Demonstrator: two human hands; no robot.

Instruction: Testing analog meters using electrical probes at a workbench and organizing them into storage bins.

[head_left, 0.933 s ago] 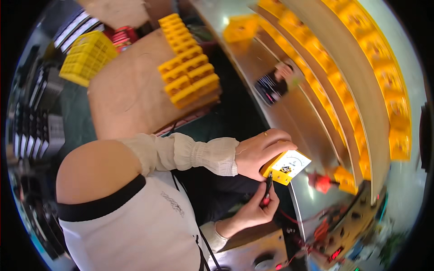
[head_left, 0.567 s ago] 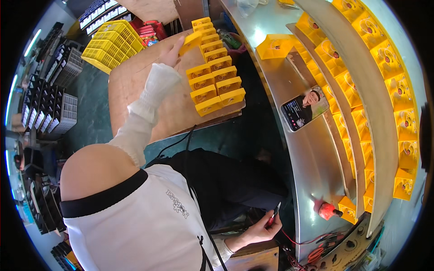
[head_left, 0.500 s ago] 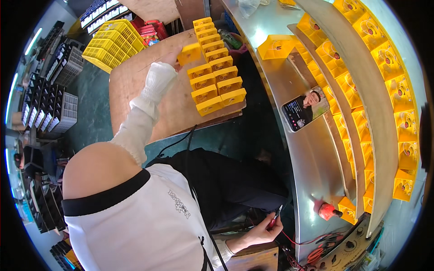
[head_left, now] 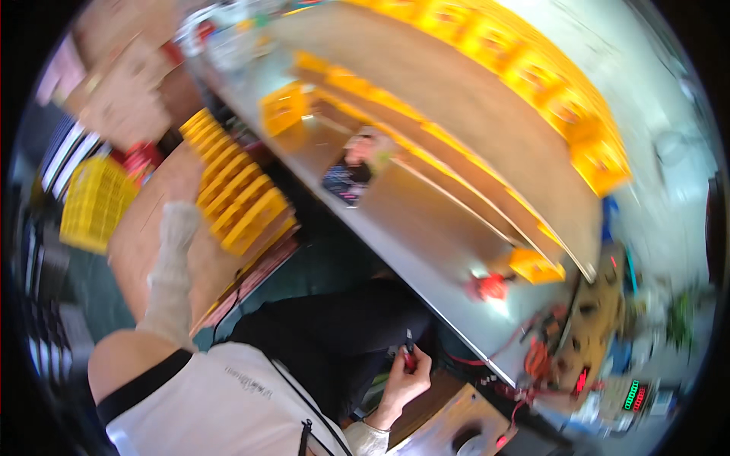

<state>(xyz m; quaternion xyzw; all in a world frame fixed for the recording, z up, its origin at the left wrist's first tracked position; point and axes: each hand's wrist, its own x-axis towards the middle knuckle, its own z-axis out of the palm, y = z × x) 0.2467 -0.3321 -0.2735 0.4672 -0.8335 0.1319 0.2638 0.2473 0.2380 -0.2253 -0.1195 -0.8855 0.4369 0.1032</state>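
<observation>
My left hand [head_left: 183, 176], smeared by motion, reaches over the wooden board at the left, beside the rows of yellow open boxes [head_left: 242, 199]. Its fingers are too blurred to show whether they hold anything. Low in the middle, my right hand [head_left: 405, 385] is closed around a small red-handled tool [head_left: 410, 359] with a narrow tip pointing up. That tool is above my dark-clothed leg, short of the metal table's edge.
The metal table [head_left: 426, 285] carries a phone [head_left: 350, 171] with a lit screen, a red object [head_left: 489, 287] and raised shelves of yellow boxes. Yellow crates [head_left: 99, 204] stand far left. Cables and a lit display [head_left: 635, 395] are at the lower right.
The view has swung to the right and blurred. The yellow box my left hand held apart from the rows no longer shows separately; that hand is now close against them. My right hand keeps its tool.
</observation>
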